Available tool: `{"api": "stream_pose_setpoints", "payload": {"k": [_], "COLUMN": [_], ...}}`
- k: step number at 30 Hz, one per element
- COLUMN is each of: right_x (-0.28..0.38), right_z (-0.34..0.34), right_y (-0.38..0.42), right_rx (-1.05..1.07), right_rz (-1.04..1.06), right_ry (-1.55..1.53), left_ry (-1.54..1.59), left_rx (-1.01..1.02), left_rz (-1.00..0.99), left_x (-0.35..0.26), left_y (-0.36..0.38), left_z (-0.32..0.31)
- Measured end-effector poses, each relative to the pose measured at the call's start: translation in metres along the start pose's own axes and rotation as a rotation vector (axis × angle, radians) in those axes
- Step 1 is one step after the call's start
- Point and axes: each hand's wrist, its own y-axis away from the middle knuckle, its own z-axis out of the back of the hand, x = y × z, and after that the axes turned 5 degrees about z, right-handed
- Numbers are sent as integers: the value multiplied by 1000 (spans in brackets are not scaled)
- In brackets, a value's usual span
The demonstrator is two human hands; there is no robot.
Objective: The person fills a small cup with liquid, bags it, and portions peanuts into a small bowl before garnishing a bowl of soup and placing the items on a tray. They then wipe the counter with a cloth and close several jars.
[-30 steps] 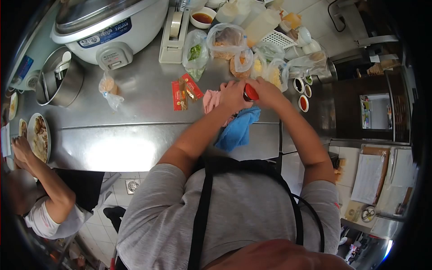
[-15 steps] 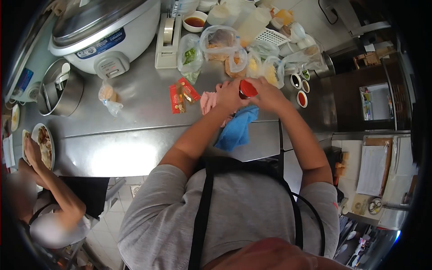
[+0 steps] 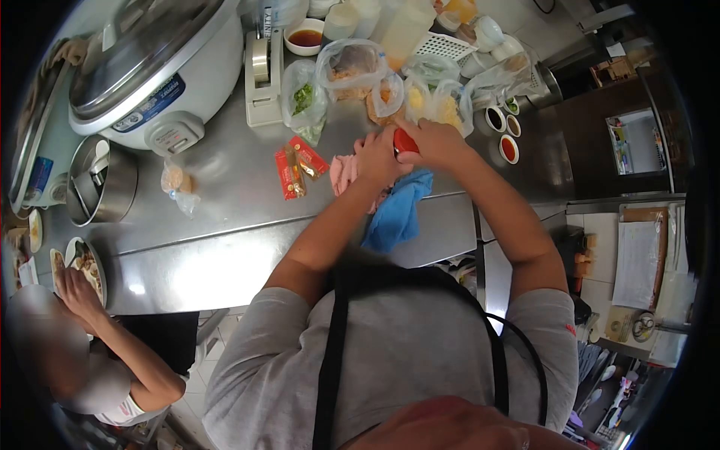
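Note:
Both my hands meet over the steel counter [image 3: 225, 187] around a small container with a red lid [image 3: 405, 140]. My right hand [image 3: 433, 142] closes on the red lid from the right. My left hand [image 3: 379, 156] grips the container's body from the left, which is mostly hidden under my fingers. A pink cloth [image 3: 345, 171] and a blue cloth [image 3: 397, 211] lie just below my hands. Two red sachets [image 3: 298, 166] lie to the left of them.
A large rice cooker [image 3: 150, 67], a tape dispenser [image 3: 262, 75] and a steel pot [image 3: 101, 184] stand at the left. Several plastic bags of food [image 3: 352, 67] and small sauce dishes [image 3: 506, 131] crowd the back. Another person's hand [image 3: 75, 289] rests by plates [image 3: 86, 262] at far left.
My hands with the red-lidded container have shifted slightly up and left in view as my head moved. The other person's hand has moved lower near the plates.

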Motion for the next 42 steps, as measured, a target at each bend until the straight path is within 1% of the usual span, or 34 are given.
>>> {"api": "stream_pose_setpoints", "payload": {"k": [3,6,8,9,12,14,15,16,18,19,20,22,24,27,28,30,31,33,34,36,39,40,42], "right_x": [-5,9,22,25,24,30,39,47,59,61,57,36,14,0,7,26,32,42,41,32,52,60,57], "right_z": [-2,2,0,0,-32,-67,-69,-71,-88,-95,-94,-85,-75,-88,-101,-129,-130,-134,-137,-140,-85,-85,-68], "right_y": [-3,-7,-11,-7,11,40,60,77,102,108,111,105,90,54,47,43,49,64,72,87,79,67,65], "right_rx": [86,186,119,81,-352,-520,-426,-328,-140,-47,-113,-240,-450,-493,-537,-615,-570,-482,-521,-569,-1135,-1231,-1198], "right_rz": [-45,-282,-440,-522,-505,-663,-687,-703,-634,-594,-644,-730,-707,-625,-577,-482,-427,-315,-400,-547,-593,-483,-442], "right_ry": [-64,-129,-221,-267,-402,-662,-624,-583,-769,-860,-870,-886,-531,-491,-365,-109,-170,-295,-629,-1292,-1891,-1631,-1544], "left_ry": [-9,-44,-41,-41,-44,-15,3,69,59,34,9,-84,-269,-465,-519,-556,-575,-421,-345,-352,-349,-350,-347], "left_rx": [8,-21,-8,0,-14,74,118,222,127,142,155,293,402,514,542,605,635,571,543,474,357,314,323], "left_rz": [-5,-27,-17,-16,-15,-38,-42,-49,-80,-119,-159,-272,-229,-198,-196,-128,-94,-52,-33,-35,-68,-89,-78], "left_x": [0,4,2,0,9,9,12,21,15,6,-4,-25,-46,-56,-58,-63,-65,-57,-52,-48,-60,-70,-88], "left_y": [-1,-1,-1,-1,-2,-4,-6,-11,-13,-16,-19,-33,-37,-42,-45,-49,-52,-51,-49,-48,-28,-21,-6], "left_z": [-4,-11,-9,-8,-17,-5,1,7,28,36,43,51,49,38,36,35,35,36,38,38,38,40,47]}}
